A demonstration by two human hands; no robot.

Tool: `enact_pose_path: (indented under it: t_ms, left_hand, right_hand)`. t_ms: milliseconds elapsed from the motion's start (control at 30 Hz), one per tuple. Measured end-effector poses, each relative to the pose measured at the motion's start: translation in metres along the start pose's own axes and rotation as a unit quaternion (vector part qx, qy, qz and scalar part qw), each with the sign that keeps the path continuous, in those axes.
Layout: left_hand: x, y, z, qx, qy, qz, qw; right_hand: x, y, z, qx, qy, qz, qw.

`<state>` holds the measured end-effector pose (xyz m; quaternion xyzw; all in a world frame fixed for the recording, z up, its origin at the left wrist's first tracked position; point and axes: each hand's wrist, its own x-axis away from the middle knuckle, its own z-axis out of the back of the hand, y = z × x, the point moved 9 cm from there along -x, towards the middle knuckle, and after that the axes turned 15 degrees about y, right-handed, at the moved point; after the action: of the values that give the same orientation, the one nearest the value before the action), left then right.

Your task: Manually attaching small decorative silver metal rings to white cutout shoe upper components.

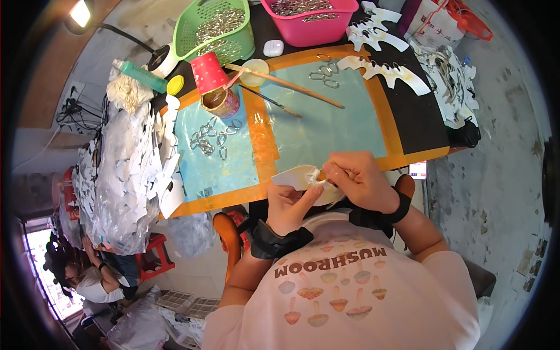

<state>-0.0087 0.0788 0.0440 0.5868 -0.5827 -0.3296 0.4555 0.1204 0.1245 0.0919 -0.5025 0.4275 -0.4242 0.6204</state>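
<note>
At mid-frame, a white piece [295, 176] is held, long from left to right. It is pinched from below by the left hand [286, 207] and at its right part by the right hand [363, 182].

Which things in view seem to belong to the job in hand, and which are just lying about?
Probably for the job: held curved white piece; loose silver oval metal rings; thin dark-handled brush.

Probably just lying about: small rounded white plastic case; red plastic stool.
</note>
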Motion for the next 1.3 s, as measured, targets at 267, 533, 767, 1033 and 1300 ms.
enact_pose_path:
  t_ms: [267,533,767,1033,1300]
  left_hand:
    - [-0.012,0.001,0.01,0.086,-0.029,0.003,0.996]
    - [-0.029,0.018,0.022,-0.001,0.155,-0.08,0.985]
    - [-0.011,-0.023,0.092,-0.126,0.287,-0.025,0.949]
    - [-0.004,0.016,0.118,-0.324,0.36,-0.192,0.854]
    - [0.008,0.033,0.106,-0.449,0.338,-0.285,0.777]
  right_hand:
    - [-0.008,0.011,0.007,0.014,-0.014,-0.035,0.999]
    - [-0.036,-0.067,0.034,0.325,0.129,0.154,0.924]
    - [-0.055,-0.059,-0.063,0.357,0.02,0.33,0.873]
    - [-0.108,0.009,-0.218,0.382,-0.12,0.328,0.856]
    - [-0.12,-0.011,-0.174,0.365,-0.033,0.32,0.874]
